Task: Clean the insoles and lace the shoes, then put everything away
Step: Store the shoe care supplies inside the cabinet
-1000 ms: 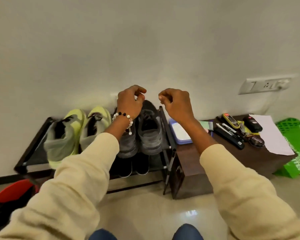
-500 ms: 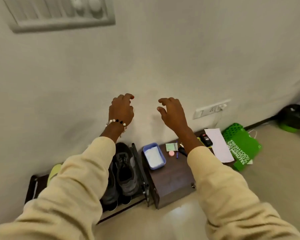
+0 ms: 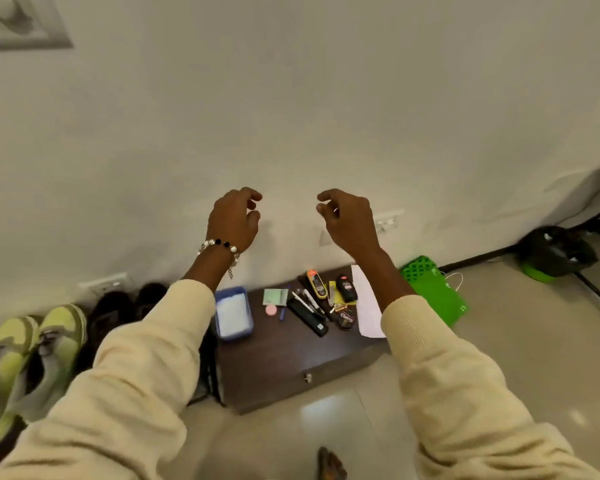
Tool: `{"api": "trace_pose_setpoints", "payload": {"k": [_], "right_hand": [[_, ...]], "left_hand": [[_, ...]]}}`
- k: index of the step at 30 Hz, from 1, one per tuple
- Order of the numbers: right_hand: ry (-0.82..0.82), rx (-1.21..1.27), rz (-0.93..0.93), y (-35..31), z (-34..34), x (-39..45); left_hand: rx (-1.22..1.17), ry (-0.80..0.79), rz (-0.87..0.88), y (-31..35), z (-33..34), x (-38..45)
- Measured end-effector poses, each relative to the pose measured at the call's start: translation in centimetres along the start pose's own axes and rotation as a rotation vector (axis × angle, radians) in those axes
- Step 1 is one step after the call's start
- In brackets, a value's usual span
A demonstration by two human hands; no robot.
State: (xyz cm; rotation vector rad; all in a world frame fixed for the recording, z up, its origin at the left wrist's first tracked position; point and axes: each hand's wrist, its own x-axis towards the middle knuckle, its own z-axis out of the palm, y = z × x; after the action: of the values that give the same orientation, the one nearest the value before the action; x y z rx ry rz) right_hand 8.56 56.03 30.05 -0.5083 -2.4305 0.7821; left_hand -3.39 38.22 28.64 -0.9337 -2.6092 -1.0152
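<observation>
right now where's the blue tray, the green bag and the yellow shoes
blue tray point(image 3: 219, 299): head view, on its left rim
green bag point(image 3: 437, 296): head view, on its front face
yellow shoes point(image 3: 54, 341): head view, on the right shoe's upper

The front half of the dark brown wooden cabinet top point(image 3: 284, 351) lies bare; its back half is crowded by a blue plastic tray point(image 3: 232, 313), a black stapler point(image 3: 307, 317) and a white paper sheet point(image 3: 368, 306).

Dark cabinet point(image 3: 284, 362) carries blue tray point(image 3: 232, 315), paper point(image 3: 366, 306), perhaps remotes point(image 3: 316, 284).
</observation>
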Motion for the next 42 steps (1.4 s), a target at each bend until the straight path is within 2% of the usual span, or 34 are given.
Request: {"api": "trace_pose_setpoints", "payload": {"k": [7,14,18,26,29,32,36,39,42], "right_hand": [[-0.293,0.031,0.05,9.1,-0.3,-1.2],[-0.474,0.106,0.132,16.5,-0.2,-8.3],[-0.534,0.152,0.191,20.6,-0.2,-12.6],[-0.727,0.157,0.274,29.4,4.8,-20.8],[-0.806,0.159,0.271,33.4,10.3,-22.4],[-0.864,0.175,0.258,37.4,17.3,-24.2],[-0.828,0.242,0.238,41.7,27.0,-27.6],[-0.737,0.271,0.221,44.5,33.8,-30.2],[-0.557,0.303,0.177,46.3,38.2,-31.9]], "left_hand": [[-0.012,-0.113,-0.185,4.9,8.4,-4.7],[-0.013,-0.302,-0.457,6.2,14.8,-13.3],[-0.08,-0.333,-0.619,6.9,18.9,-18.2],[-0.199,-0.206,-0.948,6.1,27.9,-25.8],[-0.211,-0.19,-1.058,2.5,33.6,-27.6],[-0.191,-0.11,-1.175,-2.5,40.2,-29.5],[-0.119,0.004,-1.21,-8.6,48.6,-32.6],[-0.124,0.159,-1.218,-12.6,53.4,-34.6],[-0.214,0.307,-1.038,-15.1,56.6,-35.8]]}}
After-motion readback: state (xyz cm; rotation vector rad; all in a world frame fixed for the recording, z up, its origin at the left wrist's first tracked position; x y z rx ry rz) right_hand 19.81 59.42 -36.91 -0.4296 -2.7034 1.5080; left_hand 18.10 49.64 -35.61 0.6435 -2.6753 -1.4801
